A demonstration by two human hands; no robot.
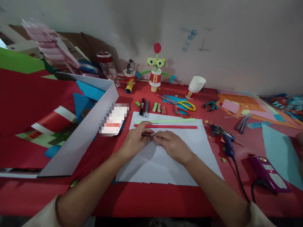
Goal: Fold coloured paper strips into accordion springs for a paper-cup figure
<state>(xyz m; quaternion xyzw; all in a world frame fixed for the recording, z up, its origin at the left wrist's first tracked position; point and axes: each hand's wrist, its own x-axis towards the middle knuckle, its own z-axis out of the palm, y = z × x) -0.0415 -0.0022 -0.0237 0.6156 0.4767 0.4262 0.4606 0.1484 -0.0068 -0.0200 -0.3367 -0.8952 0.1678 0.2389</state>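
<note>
My left hand [138, 138] and my right hand [172, 143] meet over a stack of white paper [163, 171]. Both have their fingers drawn together in a pinch, and whatever lies between the fingertips is too small and covered to name. Just beyond them a red paper strip [175, 127] lies across the sheet, its left part passing close to my left fingers. Behind it, roughly parallel, is a light green paper strip [175, 120]. Several small folded paper springs [155, 107] sit past the paper's far edge, beside a black marker [142, 107] and a grey pen [146, 108].
Left stands a white-walled box [82, 142] with red paper and cups; a phone [115, 121] lies beside it. Scissors [187, 105], pliers [210, 105], a corded glue gun [228, 145] and a purple device [270, 175] lie right. A paper-cup robot [155, 77] and stacked cups [197, 84] stand behind.
</note>
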